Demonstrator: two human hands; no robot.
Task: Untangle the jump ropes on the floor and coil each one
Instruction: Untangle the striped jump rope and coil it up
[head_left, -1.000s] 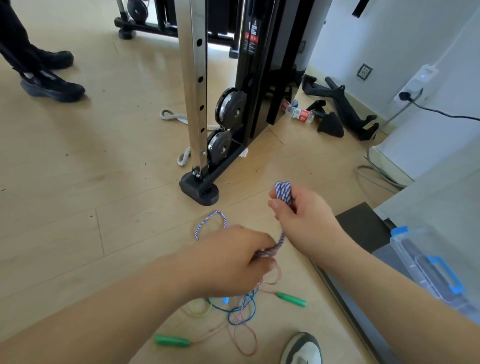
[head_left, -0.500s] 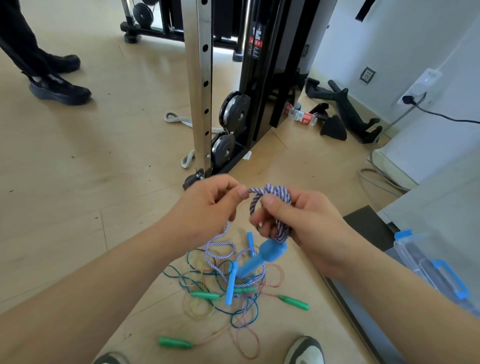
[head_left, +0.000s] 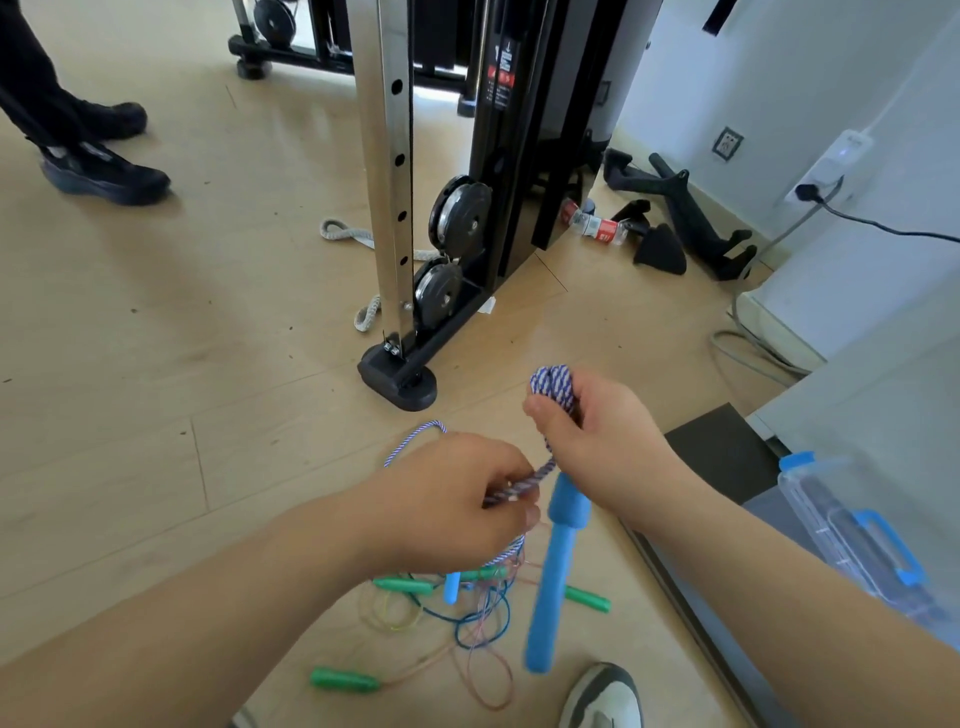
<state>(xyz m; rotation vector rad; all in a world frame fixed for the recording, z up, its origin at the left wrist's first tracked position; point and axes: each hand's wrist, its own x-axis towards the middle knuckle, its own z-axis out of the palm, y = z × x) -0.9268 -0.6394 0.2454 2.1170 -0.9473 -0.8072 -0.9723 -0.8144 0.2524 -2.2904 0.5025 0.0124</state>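
Note:
My right hand (head_left: 597, 441) grips a small coil of the blue-and-white braided jump rope (head_left: 553, 387), wound around its fingers. One blue foam handle (head_left: 553, 571) dangles below that hand. My left hand (head_left: 457, 499) pinches a stretch of the same rope just left of the handle, and a loop of the rope (head_left: 410, 441) arcs out over the floor behind it. Under my hands lies a tangle of thin ropes (head_left: 467, 613) in blue, pink and yellow, with green handles (head_left: 345, 679) and a second blue handle (head_left: 452, 587) among them.
A cable machine's steel post and black foot (head_left: 397, 382) stand just beyond my hands. A clear plastic box with blue latches (head_left: 857, 540) sits at the right on a dark mat. My shoe (head_left: 602, 699) is near the tangle. Another person's black shoes (head_left: 104, 171) are far left.
My left hand dropped from beside the coil to lower down the rope and pinched a new stretch. The blue handle has swung down below my right hand. The coil stays in my right hand.

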